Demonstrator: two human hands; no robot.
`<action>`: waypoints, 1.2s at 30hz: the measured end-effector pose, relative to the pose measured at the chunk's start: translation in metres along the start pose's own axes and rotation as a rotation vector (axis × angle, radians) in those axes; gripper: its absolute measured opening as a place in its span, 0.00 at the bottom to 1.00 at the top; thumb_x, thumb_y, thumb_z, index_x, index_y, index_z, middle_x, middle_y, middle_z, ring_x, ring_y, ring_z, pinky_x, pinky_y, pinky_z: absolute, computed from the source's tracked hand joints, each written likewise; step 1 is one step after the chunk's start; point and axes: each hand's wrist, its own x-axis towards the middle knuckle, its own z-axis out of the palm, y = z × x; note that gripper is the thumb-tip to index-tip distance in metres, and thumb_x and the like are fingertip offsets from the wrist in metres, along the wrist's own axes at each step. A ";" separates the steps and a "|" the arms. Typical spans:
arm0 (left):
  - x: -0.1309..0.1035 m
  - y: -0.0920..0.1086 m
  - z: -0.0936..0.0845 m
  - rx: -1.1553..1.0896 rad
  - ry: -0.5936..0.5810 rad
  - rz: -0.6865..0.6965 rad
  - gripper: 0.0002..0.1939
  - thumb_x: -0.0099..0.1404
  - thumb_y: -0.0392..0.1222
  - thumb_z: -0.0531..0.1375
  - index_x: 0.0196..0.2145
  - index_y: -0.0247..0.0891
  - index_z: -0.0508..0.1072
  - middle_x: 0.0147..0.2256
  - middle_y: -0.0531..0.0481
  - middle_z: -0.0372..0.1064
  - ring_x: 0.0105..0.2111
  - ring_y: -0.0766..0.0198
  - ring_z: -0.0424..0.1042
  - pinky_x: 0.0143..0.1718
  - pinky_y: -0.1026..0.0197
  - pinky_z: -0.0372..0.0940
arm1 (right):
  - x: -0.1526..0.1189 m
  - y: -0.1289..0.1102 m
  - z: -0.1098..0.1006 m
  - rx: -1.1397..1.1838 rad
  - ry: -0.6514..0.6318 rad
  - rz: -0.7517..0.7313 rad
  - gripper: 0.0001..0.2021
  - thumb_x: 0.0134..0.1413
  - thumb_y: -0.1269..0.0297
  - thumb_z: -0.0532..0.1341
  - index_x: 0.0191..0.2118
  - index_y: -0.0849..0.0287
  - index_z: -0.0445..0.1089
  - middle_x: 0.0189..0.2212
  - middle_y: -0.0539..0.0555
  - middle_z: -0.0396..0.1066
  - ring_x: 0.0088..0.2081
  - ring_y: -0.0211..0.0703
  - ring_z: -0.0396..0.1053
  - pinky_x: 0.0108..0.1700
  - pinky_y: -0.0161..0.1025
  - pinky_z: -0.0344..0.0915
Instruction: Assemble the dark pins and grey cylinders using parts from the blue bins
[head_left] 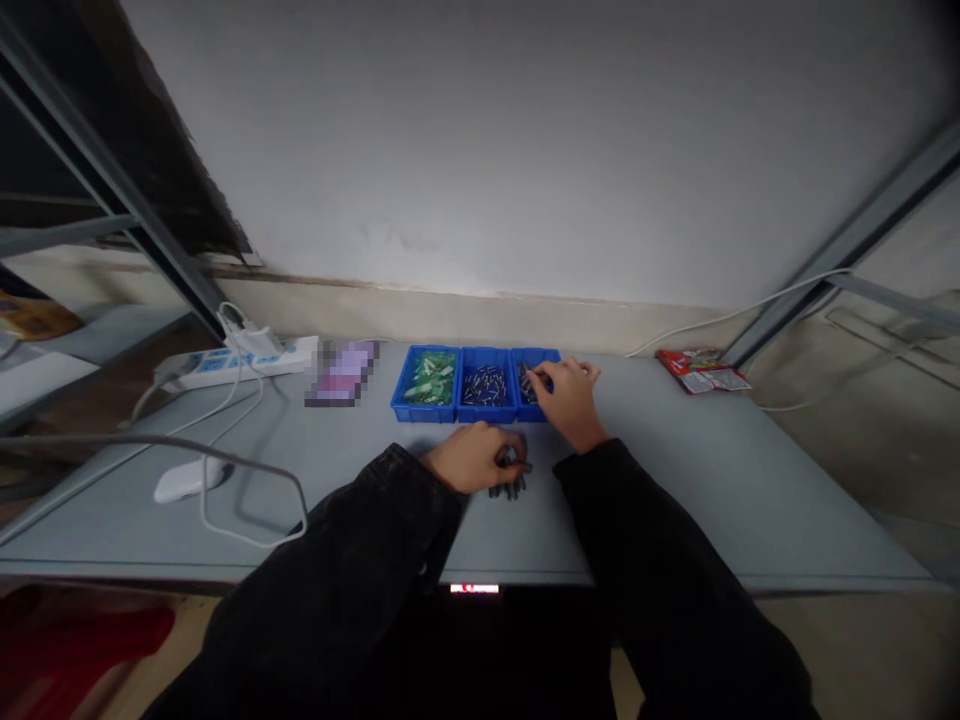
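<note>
Three small blue bins stand side by side on the table. The left bin [397, 398] contains green, glassy-looking pieces; in the middle bin [487, 413] lie several small dark metal-looking pins. Over the right bin [536, 354], which has dark grey parts in it, is my right hand [568, 398], fingers bent in a pinch at the contents. What is between those fingertips is too small to make out. In front of the bins my left hand [474, 458] is curled, thumb and finger closed on a small dark cylindrical part [526, 467]. Several similar dark cylinders [508, 490] lie just beneath it.
On the left are a white power strip [247, 365] with cables, a blurred-out purple phone-like object [343, 374] and a white computer mouse [189, 480]. A red snack packet [701, 371] lies at the back right. Metal posts rise at both sides, before a wall.
</note>
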 end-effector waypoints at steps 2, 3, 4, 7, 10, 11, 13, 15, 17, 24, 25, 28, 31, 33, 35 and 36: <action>0.000 0.001 0.000 -0.039 -0.022 -0.021 0.08 0.60 0.41 0.65 0.39 0.43 0.80 0.27 0.54 0.74 0.26 0.65 0.71 0.27 0.65 0.56 | 0.000 -0.005 -0.003 0.003 0.019 -0.036 0.15 0.68 0.61 0.55 0.31 0.57 0.73 0.30 0.53 0.77 0.41 0.50 0.66 0.50 0.49 0.45; 0.000 0.000 0.000 -0.053 -0.027 -0.029 0.09 0.58 0.40 0.66 0.38 0.43 0.80 0.27 0.54 0.74 0.26 0.65 0.71 0.26 0.65 0.55 | -0.001 -0.008 -0.004 0.008 0.030 -0.052 0.15 0.68 0.61 0.55 0.31 0.57 0.73 0.30 0.53 0.77 0.41 0.50 0.67 0.50 0.49 0.45; 0.000 0.000 0.000 -0.063 -0.028 -0.035 0.09 0.57 0.39 0.66 0.37 0.43 0.80 0.26 0.55 0.74 0.26 0.65 0.71 0.26 0.64 0.55 | -0.001 -0.010 -0.005 0.017 0.041 -0.064 0.15 0.69 0.61 0.55 0.31 0.57 0.72 0.30 0.53 0.77 0.41 0.50 0.67 0.50 0.49 0.45; 0.001 0.000 0.001 -0.074 -0.021 -0.046 0.08 0.55 0.39 0.67 0.36 0.42 0.80 0.26 0.55 0.74 0.25 0.65 0.71 0.25 0.64 0.53 | -0.002 -0.016 -0.008 0.059 0.059 -0.086 0.15 0.69 0.61 0.55 0.30 0.56 0.72 0.29 0.52 0.77 0.41 0.49 0.67 0.50 0.49 0.45; 0.001 0.001 0.002 -0.074 -0.012 -0.044 0.07 0.57 0.39 0.66 0.35 0.41 0.80 0.26 0.54 0.74 0.25 0.66 0.70 0.25 0.64 0.53 | -0.004 -0.021 -0.008 0.097 0.076 -0.103 0.14 0.68 0.61 0.56 0.30 0.56 0.71 0.29 0.52 0.76 0.41 0.48 0.67 0.52 0.50 0.45; 0.001 0.000 0.002 -0.074 -0.007 -0.040 0.06 0.58 0.39 0.65 0.35 0.41 0.80 0.26 0.54 0.74 0.24 0.66 0.70 0.25 0.64 0.53 | -0.004 -0.022 -0.007 0.105 0.080 -0.111 0.14 0.68 0.61 0.57 0.30 0.56 0.71 0.29 0.51 0.76 0.41 0.48 0.67 0.52 0.49 0.45; 0.001 -0.001 0.002 -0.071 0.006 -0.024 0.07 0.60 0.41 0.65 0.36 0.40 0.81 0.26 0.53 0.75 0.24 0.66 0.70 0.25 0.64 0.53 | -0.006 -0.024 -0.006 0.118 0.085 -0.132 0.13 0.68 0.61 0.57 0.30 0.56 0.71 0.30 0.51 0.76 0.40 0.47 0.67 0.52 0.49 0.46; 0.001 -0.002 0.003 -0.071 0.016 -0.005 0.08 0.62 0.44 0.65 0.37 0.41 0.81 0.26 0.52 0.75 0.24 0.66 0.70 0.26 0.64 0.54 | -0.007 -0.026 -0.005 0.128 0.086 -0.153 0.13 0.68 0.61 0.58 0.31 0.56 0.71 0.30 0.50 0.76 0.40 0.47 0.68 0.52 0.49 0.46; 0.002 -0.004 0.004 -0.073 0.013 0.006 0.09 0.63 0.46 0.65 0.38 0.41 0.81 0.26 0.52 0.75 0.25 0.66 0.71 0.26 0.64 0.55 | -0.008 -0.028 -0.005 0.137 0.086 -0.166 0.13 0.68 0.61 0.58 0.31 0.56 0.71 0.30 0.50 0.76 0.40 0.47 0.68 0.52 0.49 0.46; 0.001 -0.005 0.009 0.067 0.113 0.027 0.10 0.66 0.49 0.64 0.36 0.42 0.81 0.25 0.53 0.74 0.25 0.63 0.72 0.26 0.63 0.54 | -0.009 -0.031 -0.007 0.176 0.139 -0.189 0.12 0.67 0.62 0.58 0.30 0.55 0.70 0.29 0.49 0.75 0.38 0.45 0.67 0.52 0.50 0.48; 0.001 -0.004 0.008 0.097 0.129 0.029 0.09 0.66 0.49 0.64 0.37 0.43 0.80 0.24 0.53 0.74 0.25 0.63 0.72 0.26 0.63 0.54 | -0.009 -0.032 -0.008 0.180 0.148 -0.196 0.12 0.67 0.62 0.58 0.30 0.55 0.70 0.29 0.49 0.75 0.38 0.45 0.67 0.52 0.50 0.48; 0.000 -0.003 0.005 0.128 0.164 0.054 0.08 0.65 0.47 0.65 0.39 0.43 0.79 0.24 0.54 0.73 0.25 0.63 0.72 0.27 0.63 0.56 | -0.011 -0.036 -0.011 0.184 0.162 -0.225 0.13 0.67 0.62 0.58 0.29 0.56 0.68 0.29 0.49 0.74 0.37 0.44 0.67 0.52 0.50 0.49; 0.000 -0.003 0.003 0.087 0.212 0.105 0.09 0.66 0.47 0.64 0.40 0.41 0.78 0.24 0.55 0.73 0.25 0.63 0.73 0.28 0.64 0.59 | -0.012 -0.040 -0.014 0.201 0.169 -0.253 0.15 0.68 0.62 0.57 0.27 0.56 0.65 0.26 0.48 0.71 0.36 0.43 0.65 0.51 0.49 0.50; 0.000 -0.005 0.002 0.062 0.238 0.133 0.08 0.66 0.46 0.64 0.38 0.39 0.76 0.25 0.55 0.74 0.25 0.64 0.73 0.29 0.64 0.60 | -0.013 -0.042 -0.017 0.218 0.175 -0.267 0.19 0.69 0.61 0.56 0.24 0.56 0.60 0.23 0.48 0.66 0.35 0.43 0.64 0.48 0.47 0.52; 0.001 -0.007 0.002 0.037 0.256 0.153 0.07 0.66 0.44 0.64 0.36 0.38 0.74 0.28 0.54 0.75 0.26 0.65 0.73 0.29 0.64 0.61 | -0.013 -0.043 -0.018 0.234 0.176 -0.283 0.21 0.70 0.61 0.54 0.22 0.56 0.56 0.21 0.48 0.62 0.33 0.43 0.61 0.44 0.45 0.52; 0.001 -0.008 0.002 0.020 0.265 0.160 0.07 0.67 0.44 0.63 0.35 0.37 0.73 0.28 0.53 0.75 0.26 0.65 0.74 0.30 0.65 0.62 | -0.013 -0.043 -0.019 0.243 0.174 -0.295 0.22 0.70 0.61 0.53 0.22 0.56 0.54 0.20 0.48 0.61 0.32 0.43 0.60 0.42 0.45 0.52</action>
